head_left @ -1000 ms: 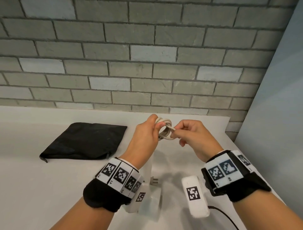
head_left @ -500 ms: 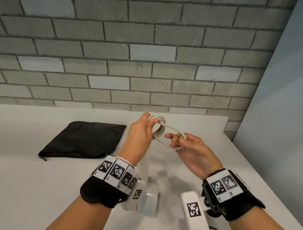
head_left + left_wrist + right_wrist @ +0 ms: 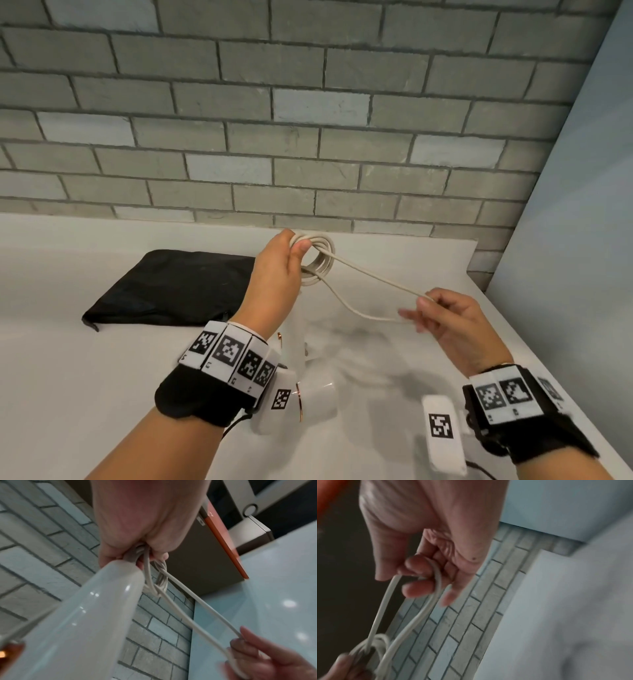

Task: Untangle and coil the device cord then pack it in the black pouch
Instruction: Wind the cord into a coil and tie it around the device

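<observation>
Our left hand (image 3: 274, 270) pinches the coiled cord (image 3: 318, 260) above the table, right of the black pouch (image 3: 171, 287). Our right hand (image 3: 448, 318) hooks a long loop; we should lay it evenly onto the coil, avoiding twists.

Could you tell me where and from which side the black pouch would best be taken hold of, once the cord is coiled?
The black pouch lies flat on the white table, left of the left hand. I would pinch its near right corner, coming from the right: that edge lies nearest the hands, and flat cloth offers only edges to grasp. Where its opening lies I cannot tell.
</observation>
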